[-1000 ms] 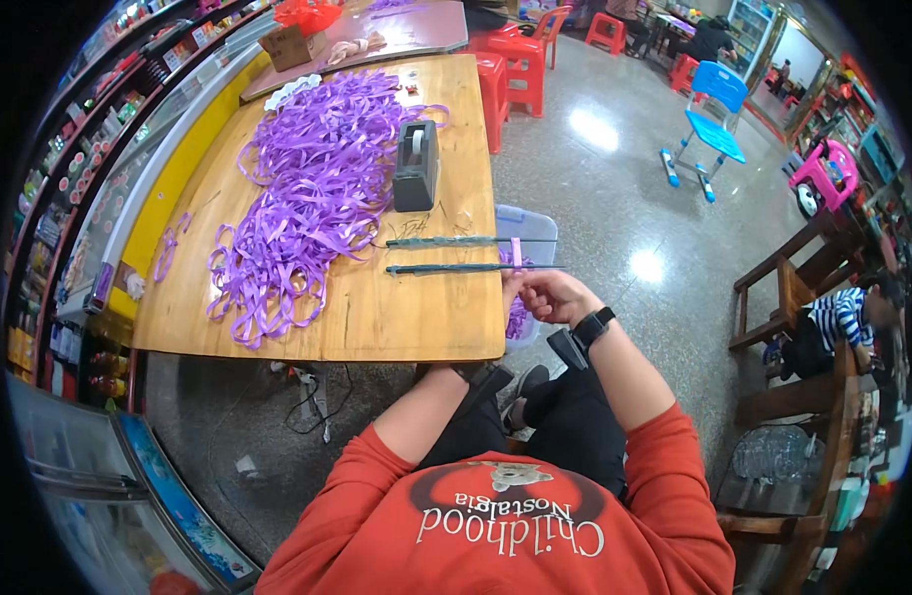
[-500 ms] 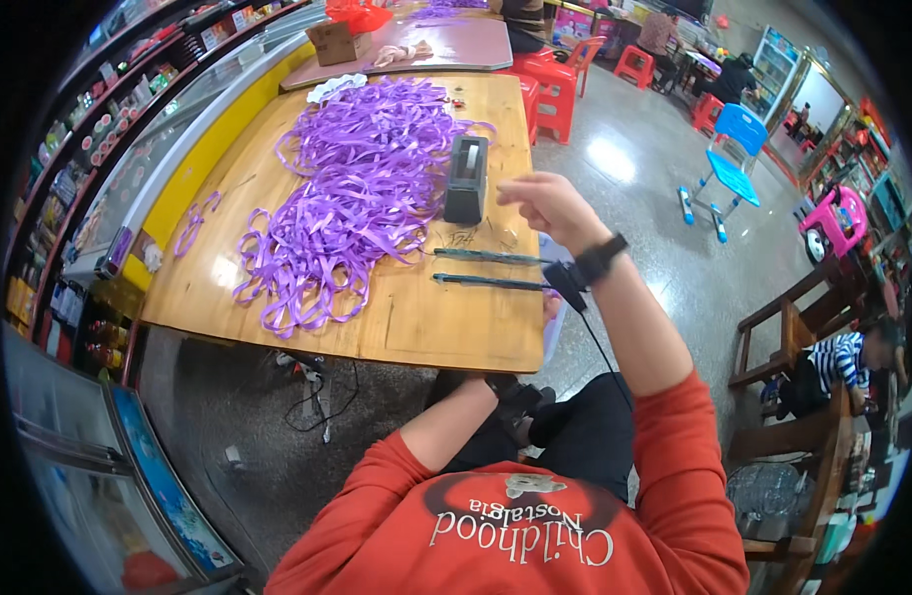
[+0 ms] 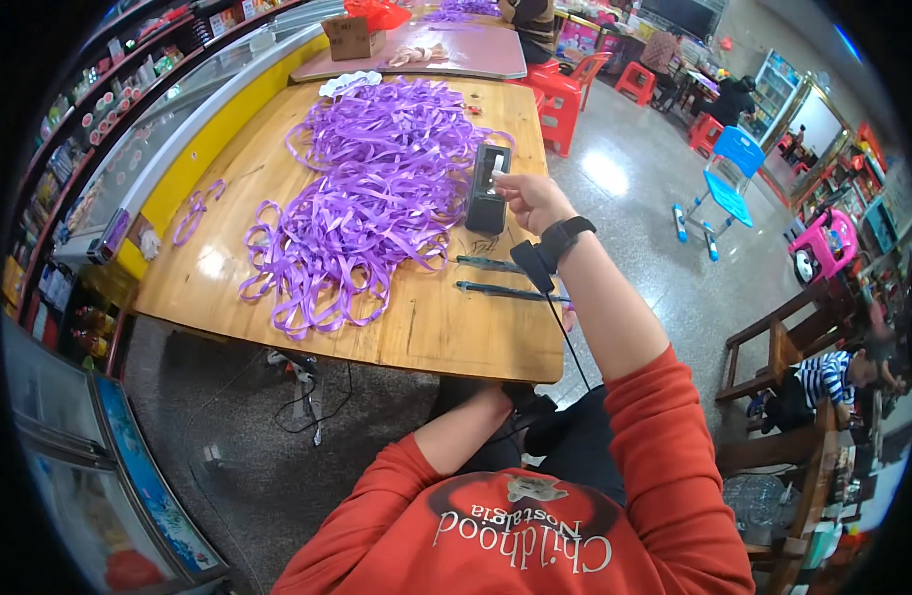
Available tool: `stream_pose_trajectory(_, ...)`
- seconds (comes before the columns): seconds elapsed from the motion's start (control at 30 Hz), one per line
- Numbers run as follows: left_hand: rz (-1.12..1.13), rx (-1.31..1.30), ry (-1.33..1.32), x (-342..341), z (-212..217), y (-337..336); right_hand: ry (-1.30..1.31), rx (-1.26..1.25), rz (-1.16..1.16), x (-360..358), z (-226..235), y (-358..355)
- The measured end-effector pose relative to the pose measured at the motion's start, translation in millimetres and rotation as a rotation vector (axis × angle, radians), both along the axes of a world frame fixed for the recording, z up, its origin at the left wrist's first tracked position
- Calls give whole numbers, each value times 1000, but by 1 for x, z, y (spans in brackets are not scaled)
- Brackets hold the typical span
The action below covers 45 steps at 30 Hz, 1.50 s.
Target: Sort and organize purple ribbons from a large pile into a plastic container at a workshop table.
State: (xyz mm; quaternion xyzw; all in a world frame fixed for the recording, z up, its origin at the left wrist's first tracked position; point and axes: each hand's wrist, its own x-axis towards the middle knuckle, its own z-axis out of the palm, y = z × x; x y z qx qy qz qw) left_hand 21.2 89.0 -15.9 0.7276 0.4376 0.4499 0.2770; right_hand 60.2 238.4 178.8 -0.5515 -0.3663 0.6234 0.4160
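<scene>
My right hand (image 3: 531, 202) reaches over the table's right side, fingers closed in a pinch at the black tape dispenser (image 3: 487, 213). White tape (image 3: 498, 169) shows at its top, right by the fingertips. A dark watch-like band (image 3: 567, 236) is on my right wrist, with a black device and cable hanging under it. My left forearm (image 3: 468, 428) runs beneath the table's front edge, where the hand is hidden. Two thin dark strips (image 3: 506, 291) lie near the right edge, below the dispenser. Left of it spreads a big heap of purple ribbon loops (image 3: 372, 188).
The wooden table (image 3: 426, 342) has a separate purple loop (image 3: 196, 213) at its left. Behind stands a pink-topped table (image 3: 466, 61) with a cardboard box (image 3: 353, 38). Red stools (image 3: 561, 114) and a blue chair (image 3: 729, 193) stand to the right. Other people sit farther off.
My right hand has moved left to the tape dispenser, its fingertips now at the tape. The view has shifted slightly. My left forearm remains under the table edge.
</scene>
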Motion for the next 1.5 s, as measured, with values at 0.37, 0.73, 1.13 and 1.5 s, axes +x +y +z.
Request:
stream_pose_trajectory(0.37, -12, 18, -225, 0, 9, -8, 6, 147, -73, -15, 34, -29)
stream_pose_trajectory(0.73, -13, 14, -429, 7, 14, -17, -11, 76, -8, -18, -16, -82)
stream_pose_trajectory(1.13, -75, -30, -620, 14, 20, -16, -32, 23, -25, -8, -25, -79)
stream_pose_trajectory(1.5, 47, -207, -404, 22, 40, -27, -194, 175, 328, 146, 22, -125)
